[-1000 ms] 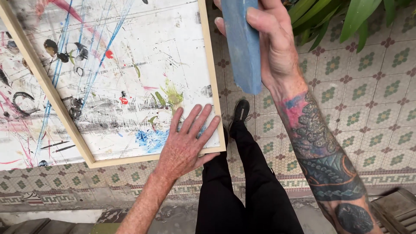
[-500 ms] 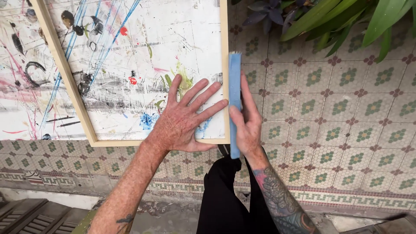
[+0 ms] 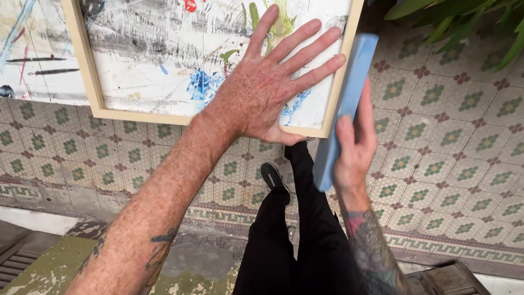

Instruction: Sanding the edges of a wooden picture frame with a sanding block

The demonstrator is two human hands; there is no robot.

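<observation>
A painted canvas (image 3: 164,60) in a pale wooden frame (image 3: 93,93) lies on the patterned tile floor, covered in smeared grey, blue, green and red marks. My left hand (image 3: 273,82) lies flat on its lower right corner, fingers spread. Beside the frame's right edge, my right hand (image 3: 355,147) grips a long blue block (image 3: 346,104), held on edge against the outer side of the frame. My tattooed right forearm runs down to the bottom of the view.
My black-trousered leg (image 3: 305,235) and black shoe (image 3: 273,177) stretch out under the frame's corner. Green plant leaves (image 3: 464,22) hang at the top right. A worn green-painted surface (image 3: 49,262) sits at the bottom left, a dark object at the bottom right.
My right hand brought the blue block down from above to the frame's right edge. The view has closed in on the frame's corner; my left hand stays flat on the canvas.
</observation>
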